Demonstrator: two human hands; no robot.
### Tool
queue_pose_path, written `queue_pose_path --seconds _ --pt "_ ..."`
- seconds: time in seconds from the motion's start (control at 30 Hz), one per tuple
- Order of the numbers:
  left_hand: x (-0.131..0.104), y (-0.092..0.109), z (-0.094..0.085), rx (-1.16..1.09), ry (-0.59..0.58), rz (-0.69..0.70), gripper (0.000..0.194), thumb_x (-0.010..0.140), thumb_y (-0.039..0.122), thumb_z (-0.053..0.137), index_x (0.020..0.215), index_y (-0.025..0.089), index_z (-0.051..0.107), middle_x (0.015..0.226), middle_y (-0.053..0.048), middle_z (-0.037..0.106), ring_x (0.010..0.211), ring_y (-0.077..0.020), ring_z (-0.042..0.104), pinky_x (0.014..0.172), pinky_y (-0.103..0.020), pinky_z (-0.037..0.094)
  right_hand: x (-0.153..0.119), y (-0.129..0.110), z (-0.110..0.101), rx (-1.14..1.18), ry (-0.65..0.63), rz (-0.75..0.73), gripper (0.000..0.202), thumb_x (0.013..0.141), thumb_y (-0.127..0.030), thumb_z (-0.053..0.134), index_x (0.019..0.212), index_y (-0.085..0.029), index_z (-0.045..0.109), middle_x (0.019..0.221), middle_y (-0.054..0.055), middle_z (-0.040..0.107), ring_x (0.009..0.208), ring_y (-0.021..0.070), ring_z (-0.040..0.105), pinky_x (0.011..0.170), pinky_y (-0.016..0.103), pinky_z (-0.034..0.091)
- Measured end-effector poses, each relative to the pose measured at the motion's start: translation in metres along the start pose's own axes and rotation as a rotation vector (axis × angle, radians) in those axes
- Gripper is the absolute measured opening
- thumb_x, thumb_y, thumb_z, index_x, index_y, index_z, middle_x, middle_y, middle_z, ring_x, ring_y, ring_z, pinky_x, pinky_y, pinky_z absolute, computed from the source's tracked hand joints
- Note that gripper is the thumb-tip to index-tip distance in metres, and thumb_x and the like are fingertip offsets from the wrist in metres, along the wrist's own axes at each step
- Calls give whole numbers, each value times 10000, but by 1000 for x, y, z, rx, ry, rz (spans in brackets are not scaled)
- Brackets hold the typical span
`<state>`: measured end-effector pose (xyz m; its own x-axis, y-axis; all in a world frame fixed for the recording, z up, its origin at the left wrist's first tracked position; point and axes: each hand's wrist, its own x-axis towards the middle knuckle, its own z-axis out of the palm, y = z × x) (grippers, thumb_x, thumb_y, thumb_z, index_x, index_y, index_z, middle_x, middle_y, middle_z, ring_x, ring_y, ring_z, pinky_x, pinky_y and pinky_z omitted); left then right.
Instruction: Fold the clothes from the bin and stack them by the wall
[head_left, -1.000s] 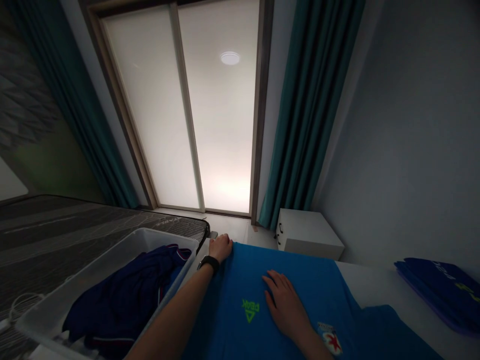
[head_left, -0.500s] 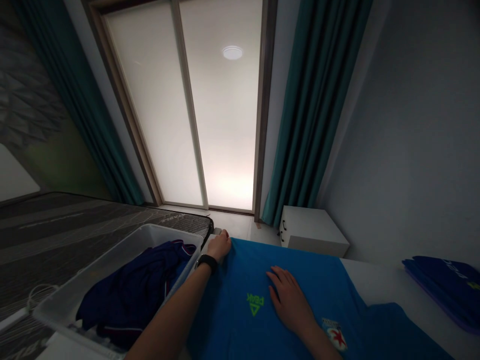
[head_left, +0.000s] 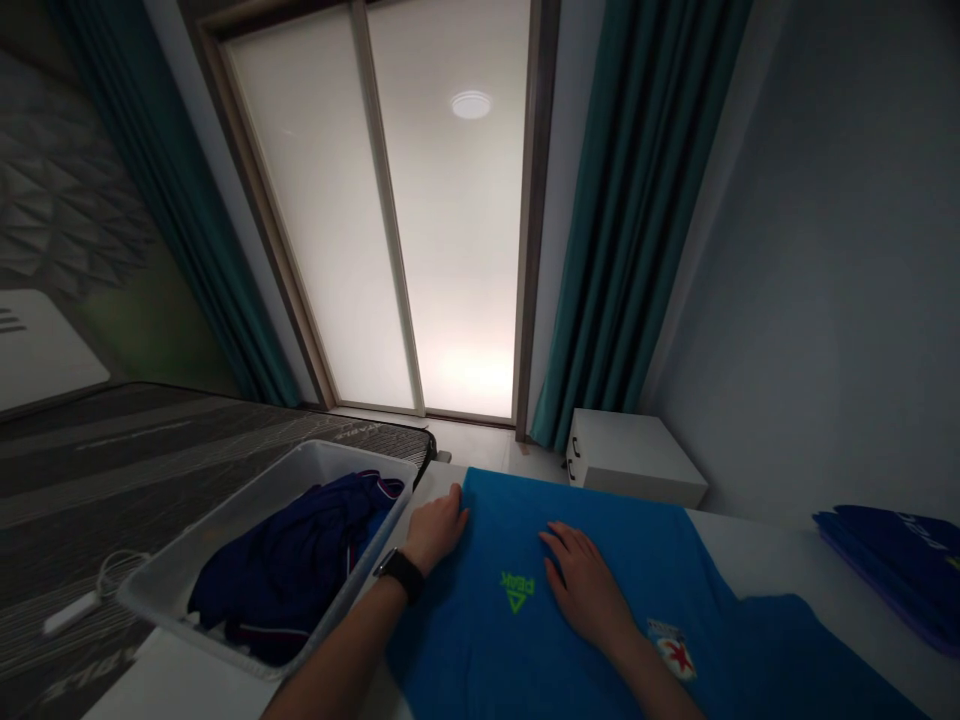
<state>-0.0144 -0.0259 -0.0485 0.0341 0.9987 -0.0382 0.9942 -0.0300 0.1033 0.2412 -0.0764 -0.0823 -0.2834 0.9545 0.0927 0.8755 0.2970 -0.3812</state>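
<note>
A blue T-shirt (head_left: 480,640) lies spread over a white surface, with a green PEAK logo and a red-and-white badge on its front. At its left edge, just below the far corner, my left hand (head_left: 436,527) rests with slightly bent fingers against the cloth; a dark watch is on that wrist. My right hand (head_left: 589,590) lies flat on the shirt between logo and badge, fingers apart. Nothing shows in its grasp. The shirt's near part runs out of view at the bottom.
Left of the shirt, a translucent plastic bin (head_left: 225,640) holds dark blue clothing (head_left: 292,560). Folded dark blue garments (head_left: 892,560) lie at the right. Beyond the white surface stands a white drawer cabinet (head_left: 637,450). A white power strip (head_left: 71,612) rests on the dark mattress (head_left: 165,450).
My left hand has slid from the shirt's far left corner a little toward me along the edge, its fingers loosening. My right hand stays flat on the shirt. The view has shifted slightly.
</note>
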Motion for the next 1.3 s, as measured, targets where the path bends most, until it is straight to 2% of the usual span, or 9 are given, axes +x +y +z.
queue_pose_path --seconds 0.27,0.4,0.53,0.67,0.8,0.97,1.07,1.2,1.3 --pt "-9 -11 0 56 67 -5 279 968 139 321 1167 164 516 1044 -155 683 915 -296 684 756 -398 487 0 3 4 -7 19 -10 498 991 -419 317 1384 -207 539 1482 67 466 1403 267 359 1189 473 243" --pt "-11 -6 -1 75 128 86 358 935 64 301 1172 137 560 1162 -181 639 1124 -315 593 938 -458 429 1 4 5 -5 25 -20 491 989 -412 324 1375 -206 548 1480 71 469 1400 269 364 1190 479 237" --pt "-4 14 3 39 162 286 428 962 163 377 1383 173 452 1458 -122 467 1366 -256 396 1124 -394 301 1 3 4 -12 39 -33 477 985 -382 335 1366 -198 557 1462 83 489 1386 274 385 1182 488 251" --pt "10 44 22 -50 117 467 541 979 335 403 1481 142 350 1562 -118 333 1449 -260 272 1174 -411 251 1 2 2 -32 34 -47 470 987 -368 332 1355 -195 568 1456 84 496 1380 257 396 1192 459 235" --pt "29 58 38 -53 62 364 571 993 432 332 1490 152 356 1577 -91 308 1468 -237 231 1199 -404 193 0 -1 -1 -76 -16 -34 532 1005 -450 275 1434 -211 479 1535 65 390 1442 242 282 1208 451 173" --pt "52 40 40 -47 71 168 618 994 442 271 1498 90 332 1579 -140 282 1473 -273 207 1196 -461 160 -1 -5 -4 -115 -130 4 643 997 -562 167 1531 -219 267 1614 34 164 1489 232 99 1215 474 70" --pt "58 30 40 -47 71 82 615 990 435 269 1499 94 326 1575 -144 289 1470 -290 210 1185 -505 145 0 -8 -8 -118 -186 20 647 994 -564 140 1541 -227 215 1617 21 120 1490 224 70 1214 470 42" --pt "61 28 40 -66 104 21 622 973 449 330 1487 98 337 1576 -157 288 1465 -297 210 1175 -491 148 0 -10 -11 -110 -209 38 654 989 -572 122 1543 -232 197 1619 9 88 1491 218 39 1213 467 22" --pt "66 25 34 -97 149 -47 559 962 393 373 1442 107 392 1504 -190 399 1408 -324 308 1123 -489 233 0 -9 -10 -109 -212 39 654 989 -571 115 1543 -235 197 1619 5 85 1491 215 36 1212 463 13"
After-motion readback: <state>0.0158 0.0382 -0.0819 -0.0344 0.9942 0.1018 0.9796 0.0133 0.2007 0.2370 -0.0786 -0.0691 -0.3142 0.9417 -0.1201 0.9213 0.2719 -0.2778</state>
